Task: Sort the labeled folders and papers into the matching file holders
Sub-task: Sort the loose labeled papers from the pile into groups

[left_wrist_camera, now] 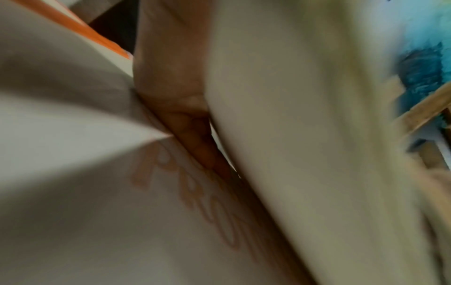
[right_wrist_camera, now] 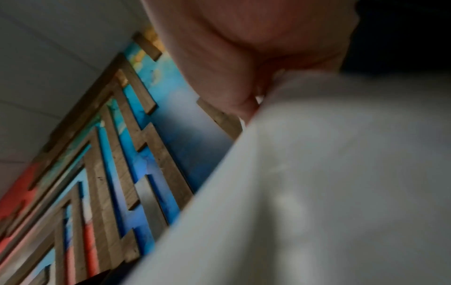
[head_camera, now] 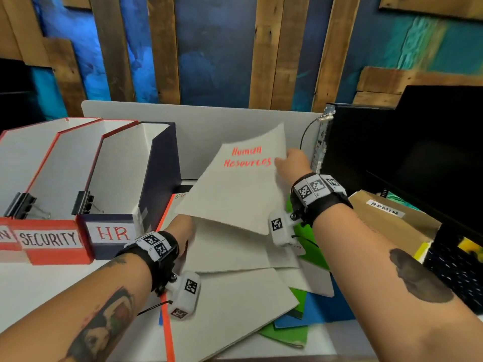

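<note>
A white paper (head_camera: 235,194) with "Human Resources" in red is lifted off the pile, tilted up toward the back. My right hand (head_camera: 285,160) pinches its upper right edge, thumb on top; the right wrist view shows the hand (right_wrist_camera: 256,77) curled on the sheet (right_wrist_camera: 329,173). My left hand (head_camera: 183,226) reaches under the paper's lower left corner, fingers hidden there. In the left wrist view that hand (left_wrist_camera: 175,86) lies stretched between the lifted sheet (left_wrist_camera: 305,135) and another sheet (left_wrist_camera: 97,212) with red writing. The navy HR holder (head_camera: 112,232) stands to the left, beside the red SECURITY holder (head_camera: 49,239).
More white sheets (head_camera: 235,296) with green and blue folders (head_camera: 313,309) lie under my arms. An orange-edged folder (head_camera: 167,322) sits at the pile's left. A cardboard box labelled ADMIN (head_camera: 386,212) and a black computer case (head_camera: 392,152) stand on the right. Binder clips (head_camera: 83,202) join the holders.
</note>
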`<state>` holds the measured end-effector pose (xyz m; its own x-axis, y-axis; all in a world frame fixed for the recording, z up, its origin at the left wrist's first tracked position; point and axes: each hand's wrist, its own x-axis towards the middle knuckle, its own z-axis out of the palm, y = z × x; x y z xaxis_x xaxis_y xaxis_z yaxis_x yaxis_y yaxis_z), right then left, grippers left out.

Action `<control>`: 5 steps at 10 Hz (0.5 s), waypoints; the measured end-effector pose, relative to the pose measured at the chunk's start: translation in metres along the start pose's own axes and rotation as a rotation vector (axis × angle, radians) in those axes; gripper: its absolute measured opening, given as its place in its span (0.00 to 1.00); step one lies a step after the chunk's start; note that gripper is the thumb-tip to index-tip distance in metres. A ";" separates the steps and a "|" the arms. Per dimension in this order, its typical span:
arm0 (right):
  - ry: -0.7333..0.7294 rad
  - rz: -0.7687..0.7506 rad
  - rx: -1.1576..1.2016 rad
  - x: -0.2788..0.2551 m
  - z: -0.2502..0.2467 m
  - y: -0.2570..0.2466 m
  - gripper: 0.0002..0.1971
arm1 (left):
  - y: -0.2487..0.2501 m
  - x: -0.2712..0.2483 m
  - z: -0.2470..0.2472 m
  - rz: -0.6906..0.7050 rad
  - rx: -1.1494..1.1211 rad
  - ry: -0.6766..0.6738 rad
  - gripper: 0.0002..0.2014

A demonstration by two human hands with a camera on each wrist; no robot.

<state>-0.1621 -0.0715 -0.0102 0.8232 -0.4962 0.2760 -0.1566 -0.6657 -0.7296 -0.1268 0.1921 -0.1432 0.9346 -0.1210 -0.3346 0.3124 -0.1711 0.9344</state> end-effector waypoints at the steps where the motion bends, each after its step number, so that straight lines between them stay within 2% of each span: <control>1: -0.139 0.083 -0.199 -0.011 0.015 0.028 0.17 | -0.010 0.023 -0.005 -0.127 -0.317 0.033 0.52; 2: -0.229 0.112 -0.343 -0.023 0.020 0.052 0.20 | -0.002 -0.003 -0.008 -0.135 -0.336 -0.113 0.49; 3: -0.336 0.134 -0.375 -0.035 0.023 0.073 0.22 | 0.008 -0.021 -0.012 -0.064 -0.238 -0.200 0.30; 4: -0.390 0.120 -0.207 -0.042 0.026 0.087 0.17 | 0.013 -0.024 -0.018 -0.047 -0.146 -0.345 0.15; 5: -0.426 0.087 -0.029 -0.047 0.027 0.086 0.12 | 0.009 -0.018 -0.020 -0.014 0.006 -0.395 0.19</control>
<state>-0.1998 -0.0907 -0.1028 0.9570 -0.2808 -0.0733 -0.2458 -0.6500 -0.7191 -0.1373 0.2125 -0.1264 0.7923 -0.4853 -0.3699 0.3226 -0.1814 0.9290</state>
